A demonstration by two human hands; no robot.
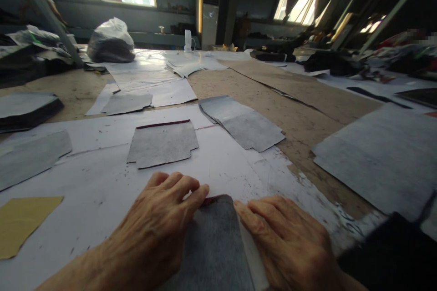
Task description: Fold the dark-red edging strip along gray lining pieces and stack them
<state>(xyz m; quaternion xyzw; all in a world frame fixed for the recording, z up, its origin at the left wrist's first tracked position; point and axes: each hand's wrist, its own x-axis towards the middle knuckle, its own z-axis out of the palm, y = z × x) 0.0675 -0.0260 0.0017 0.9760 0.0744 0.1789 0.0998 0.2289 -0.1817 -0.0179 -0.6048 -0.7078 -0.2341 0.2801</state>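
A dark grey sheet-like piece (215, 245), perhaps backed fabric or leather, lies at the front of the table with a dark red strip along its far edge. My left hand (164, 218) is closed at its left side, fingers curled and one fingertip on the red edge. My right hand (283, 236) grips along its right edge, fingers together at the far corner; the undersides of both hands are hidden. Beyond them lies a similar grey piece (164, 144) with a red far edge. Right of that, a small stack of grey pieces (246, 125) is fanned out.
White paper (102, 182) covers part of the brown tabletop (218, 82). A yellow piece (27, 223) and a grey piece (30, 159) lie left. Larger grey sheets (385, 159) are at right. A filled plastic bag (111, 41) and a translucent bottle (187, 42) stand farther back.
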